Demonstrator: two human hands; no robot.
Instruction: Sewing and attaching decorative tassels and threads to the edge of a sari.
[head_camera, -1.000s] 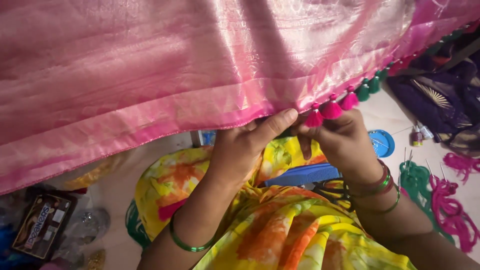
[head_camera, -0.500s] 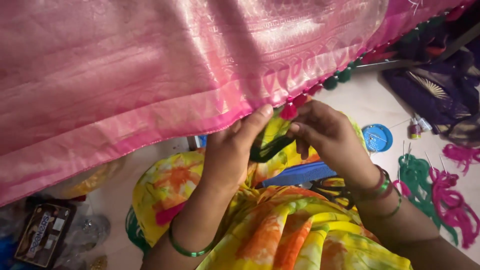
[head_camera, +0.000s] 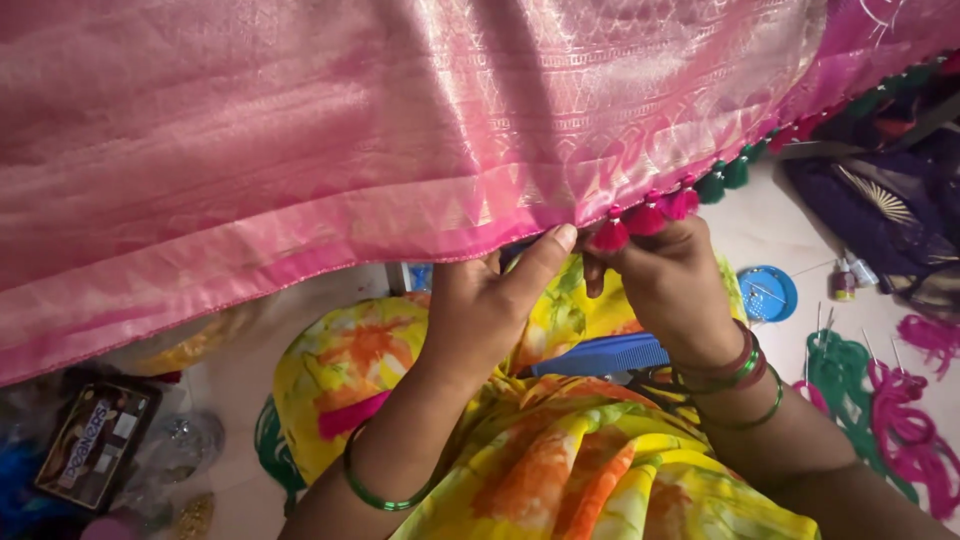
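1. Left hand (head_camera: 490, 305): thumb stretched up to the hem of the pink fabric (head_camera: 300, 150), its tip touching the edge; the other fingers curl under, and what they grip cannot be told.
2. Right hand (head_camera: 665, 275): fingers closed together just under the hem, pinching at the base of the pink tassels (head_camera: 645, 218). The two hands nearly touch.
3. Tassels, counted along the hem: three pink ones right above the right hand, then at least two green tassels (head_camera: 725, 180) further toward the upper right; more follow, too small to count.
4. Bangles: one green bangle (head_camera: 375, 490) on the left wrist; several on the right wrist (head_camera: 725, 372), green and dark red, count unclear.
5. Pink fabric hangs across the whole upper view, its woven border running from lower left to upper right.
6. Below the hands: a yellow and orange garment (head_camera: 560, 470) over the lap, one blue comb (head_camera: 600, 355) lying on it.
7. Floor, right side: one round blue lid (head_camera: 768, 293), one small bottle (head_camera: 845, 283), one green thread bundle (head_camera: 840, 370), one pink thread bundle (head_camera: 905, 425).
8. Floor, lower left corner: one dark flat packet (head_camera: 95, 440).
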